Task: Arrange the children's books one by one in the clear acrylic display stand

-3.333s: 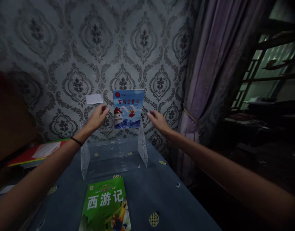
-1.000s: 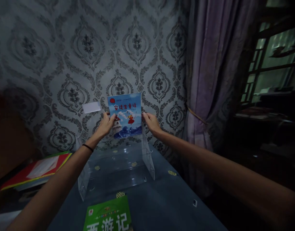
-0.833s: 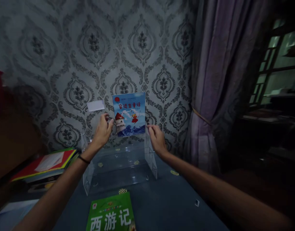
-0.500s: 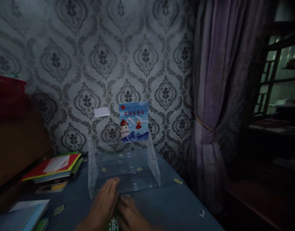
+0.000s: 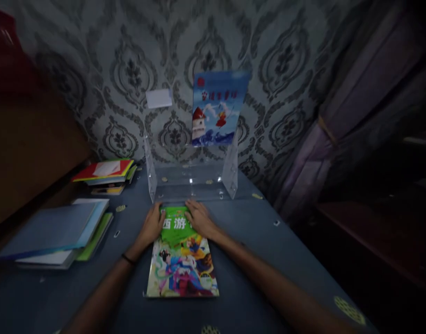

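A picture book (image 5: pixel 181 271) with a green top and colourful cartoon figures lies flat on the table in front of me. My left hand (image 5: pixel 153 225) rests along its upper left edge, fingers stretched forward and thumb at the cover. Over the upper right corner, my right hand (image 5: pixel 201 220) lies with its fingers extended, covering part of the title. Just beyond both hands stands a clear plastic tiered rack (image 5: pixel 230 174). A blue picture book (image 5: pixel 218 111) with a red-roofed tower on its cover stands upright at the rack's back right.
Stacked books, one with a red cover (image 5: pixel 101 169), lie at the left back. Nearer, a blue folder-like book (image 5: pixel 56 227) tops another pile. A white card (image 5: pixel 159 98) is behind the rack. A purple curtain (image 5: pixel 313 148) hangs right of the dark tablecloth (image 5: pixel 254 297).
My view has tilted down and moved closer, bringing the green book fully into sight. My hands, close together before, are now apart at the book's upper corners.
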The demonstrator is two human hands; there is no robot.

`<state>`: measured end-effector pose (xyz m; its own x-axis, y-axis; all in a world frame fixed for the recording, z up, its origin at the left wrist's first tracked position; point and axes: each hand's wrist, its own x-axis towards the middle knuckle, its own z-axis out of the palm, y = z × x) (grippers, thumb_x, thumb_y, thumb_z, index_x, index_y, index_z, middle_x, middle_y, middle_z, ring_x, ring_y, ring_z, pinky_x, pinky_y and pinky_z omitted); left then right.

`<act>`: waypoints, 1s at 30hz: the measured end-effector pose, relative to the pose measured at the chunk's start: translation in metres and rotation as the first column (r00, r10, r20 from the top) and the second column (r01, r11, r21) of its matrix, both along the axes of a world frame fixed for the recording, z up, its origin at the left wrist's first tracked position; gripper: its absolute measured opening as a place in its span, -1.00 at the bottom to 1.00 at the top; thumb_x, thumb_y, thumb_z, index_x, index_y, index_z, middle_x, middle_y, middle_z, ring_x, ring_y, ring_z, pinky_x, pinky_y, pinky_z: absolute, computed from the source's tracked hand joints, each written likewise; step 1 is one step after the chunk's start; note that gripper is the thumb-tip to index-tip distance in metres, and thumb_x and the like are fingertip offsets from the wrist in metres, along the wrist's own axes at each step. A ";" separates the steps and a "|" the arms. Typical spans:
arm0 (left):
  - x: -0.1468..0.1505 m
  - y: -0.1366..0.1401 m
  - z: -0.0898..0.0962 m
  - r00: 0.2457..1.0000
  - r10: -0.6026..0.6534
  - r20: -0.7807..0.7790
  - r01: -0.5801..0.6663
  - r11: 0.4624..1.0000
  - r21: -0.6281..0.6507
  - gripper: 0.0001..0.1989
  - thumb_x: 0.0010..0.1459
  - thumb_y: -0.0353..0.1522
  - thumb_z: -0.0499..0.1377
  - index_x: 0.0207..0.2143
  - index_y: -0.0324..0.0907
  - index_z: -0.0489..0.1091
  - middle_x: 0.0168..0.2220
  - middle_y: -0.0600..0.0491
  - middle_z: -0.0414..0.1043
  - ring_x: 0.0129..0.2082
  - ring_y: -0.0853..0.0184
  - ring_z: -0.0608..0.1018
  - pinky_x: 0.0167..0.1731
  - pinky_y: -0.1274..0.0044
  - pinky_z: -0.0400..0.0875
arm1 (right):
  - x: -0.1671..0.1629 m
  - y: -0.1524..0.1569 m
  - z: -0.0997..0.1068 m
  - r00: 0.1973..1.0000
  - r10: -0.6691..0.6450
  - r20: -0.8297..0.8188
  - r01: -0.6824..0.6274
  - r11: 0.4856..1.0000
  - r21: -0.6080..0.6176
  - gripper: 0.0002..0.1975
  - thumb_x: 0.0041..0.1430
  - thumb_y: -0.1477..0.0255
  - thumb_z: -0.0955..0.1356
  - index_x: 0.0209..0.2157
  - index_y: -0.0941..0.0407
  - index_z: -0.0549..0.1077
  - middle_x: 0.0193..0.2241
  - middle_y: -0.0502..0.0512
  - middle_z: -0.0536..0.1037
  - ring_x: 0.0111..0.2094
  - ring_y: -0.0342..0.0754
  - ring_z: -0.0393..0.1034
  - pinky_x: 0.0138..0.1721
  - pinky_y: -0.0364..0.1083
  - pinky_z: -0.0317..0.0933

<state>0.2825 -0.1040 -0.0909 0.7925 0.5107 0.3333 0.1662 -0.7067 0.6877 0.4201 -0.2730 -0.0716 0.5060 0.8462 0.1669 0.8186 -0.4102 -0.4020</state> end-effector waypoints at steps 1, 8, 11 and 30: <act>-0.001 0.001 0.001 1.000 -0.002 -0.006 0.003 0.999 0.040 -0.63 0.29 -0.24 -0.03 0.08 -0.18 0.29 0.03 -0.20 0.46 0.09 0.07 0.50 0.15 0.17 0.32 | 0.000 -0.002 -0.005 1.000 -0.015 -0.014 0.015 1.000 0.005 -0.50 0.37 0.40 0.18 0.28 0.27 0.28 0.33 0.36 0.23 0.37 0.11 0.06 0.36 0.16 -0.05; -0.003 0.001 -0.001 0.998 -0.048 -0.051 0.053 0.993 0.105 -0.67 0.32 -0.32 -0.06 0.04 -0.20 0.33 0.05 -0.18 0.43 0.13 0.12 0.44 0.20 0.22 0.25 | -0.019 -0.034 -0.029 0.994 -0.107 -0.016 0.108 0.991 0.083 -0.38 0.38 0.24 0.17 0.35 0.28 0.14 0.41 0.39 -0.01 0.42 0.20 -0.12 0.36 0.22 -0.07; -0.003 0.000 0.000 0.997 -0.043 -0.063 0.050 0.993 0.111 -0.69 0.32 -0.34 -0.05 0.03 -0.19 0.35 0.06 -0.16 0.43 0.14 0.13 0.42 0.22 0.22 0.23 | -0.046 -0.056 -0.033 0.997 -0.074 0.015 0.073 0.994 0.085 -0.37 0.40 0.22 0.14 0.37 0.24 0.10 0.43 0.37 -0.05 0.42 0.24 -0.11 0.34 0.26 -0.03; -0.039 -0.041 -0.003 0.990 0.046 0.130 -0.010 0.963 -0.268 -0.55 0.29 -0.25 0.01 0.18 -0.22 0.24 0.30 -0.21 0.23 0.36 0.14 0.22 0.34 0.23 0.06 | -0.122 -0.106 -0.044 0.995 0.040 0.090 -0.051 0.990 0.128 -0.21 0.37 0.08 0.21 0.45 -0.03 -0.25 0.45 0.27 -0.13 0.43 0.30 -0.17 0.30 0.36 0.01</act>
<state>0.2434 -0.1445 -0.0943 0.7340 0.6167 0.2845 0.0766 -0.4914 0.8676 0.2982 -0.3790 -0.1155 0.4463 0.8361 0.3190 0.8694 -0.3208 -0.3757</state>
